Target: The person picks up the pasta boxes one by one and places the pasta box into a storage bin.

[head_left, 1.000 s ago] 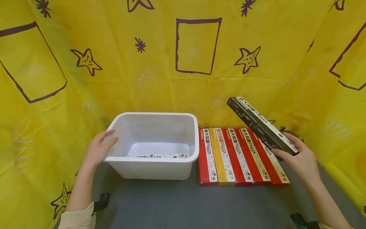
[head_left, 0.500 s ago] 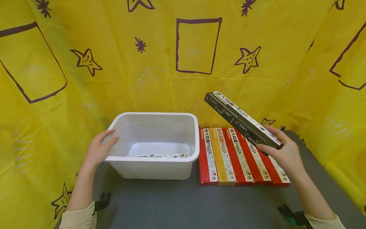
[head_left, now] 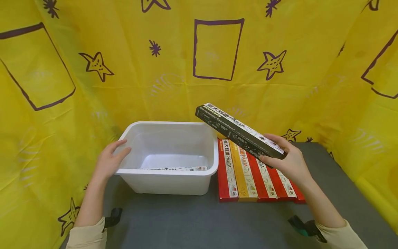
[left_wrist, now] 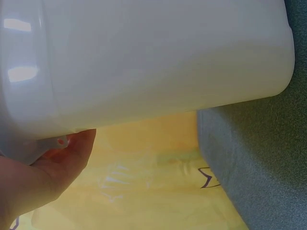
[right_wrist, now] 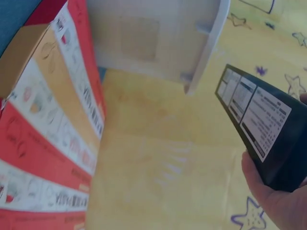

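My right hand (head_left: 289, 160) grips the near end of a black pasta box (head_left: 239, 131), raised above the row of pasta boxes and tilted. Its far end reaches over the right rim of a white plastic tub (head_left: 169, 183). In the right wrist view the black box (right_wrist: 259, 120) shows its label side, with the thumb along one edge. My left hand (head_left: 109, 160) holds the tub's left rim; the left wrist view has its fingers (left_wrist: 72, 158) against the rim from outside. Low inside the tub lies a pasta box (head_left: 174, 169), mostly hidden by the front wall.
Right of the tub, several red pasta boxes (head_left: 225, 173) and a yellow one (head_left: 244, 176) lie side by side on the grey tabletop (head_left: 186, 224). A yellow patterned curtain (head_left: 174, 69) encloses the back and sides.
My right hand has carried the black pasta box leftward from beyond the row's right end to the tub's right rim. The left hand keeps its place on the tub.
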Available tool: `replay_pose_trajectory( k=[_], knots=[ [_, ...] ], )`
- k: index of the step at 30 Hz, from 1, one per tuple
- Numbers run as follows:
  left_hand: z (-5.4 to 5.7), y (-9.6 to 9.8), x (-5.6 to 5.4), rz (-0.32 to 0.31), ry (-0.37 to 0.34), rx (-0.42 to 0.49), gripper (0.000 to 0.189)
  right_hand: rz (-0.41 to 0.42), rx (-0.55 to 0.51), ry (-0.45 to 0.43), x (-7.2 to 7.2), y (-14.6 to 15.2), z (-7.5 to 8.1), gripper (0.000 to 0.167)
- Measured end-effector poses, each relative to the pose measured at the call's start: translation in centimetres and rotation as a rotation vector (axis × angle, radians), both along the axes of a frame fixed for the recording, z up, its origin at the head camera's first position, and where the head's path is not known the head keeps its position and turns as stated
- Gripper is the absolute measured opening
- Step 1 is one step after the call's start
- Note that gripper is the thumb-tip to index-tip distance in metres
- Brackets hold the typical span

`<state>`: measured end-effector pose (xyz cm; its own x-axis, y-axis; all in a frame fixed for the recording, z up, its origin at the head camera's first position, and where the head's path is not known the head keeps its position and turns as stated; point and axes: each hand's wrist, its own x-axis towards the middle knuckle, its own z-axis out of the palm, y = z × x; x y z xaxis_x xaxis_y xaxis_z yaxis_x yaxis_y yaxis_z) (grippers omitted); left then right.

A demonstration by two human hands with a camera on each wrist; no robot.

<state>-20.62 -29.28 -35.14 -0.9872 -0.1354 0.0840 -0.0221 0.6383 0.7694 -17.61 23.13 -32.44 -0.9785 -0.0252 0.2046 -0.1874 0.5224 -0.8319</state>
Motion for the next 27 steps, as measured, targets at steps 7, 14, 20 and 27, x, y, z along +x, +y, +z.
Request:
replay_pose_trajectory(
  k=[7,14,20,27],
  knots=[
    [-0.1,0.0,-0.2,0.004,-0.001,-0.002,0.064,0.089,0.067,0.026,-1.0,-2.4,1.2,0.064],
    [-0.1,0.0,-0.3,0.003,0.029,0.002,0.062,0.2,0.142,0.076,-2.9,-5.2,2.2,0.065],
    [0.0,0.1,-0.2,0.0,0.018,-0.012,0.064,0.272,0.232,0.111,-4.2,-7.5,3.3,0.064],
    [0.2,0.1,-0.2,-0.002,0.023,-0.006,0.062,0.353,0.326,0.143,-6.0,-10.4,4.1,0.064]
  ],
)
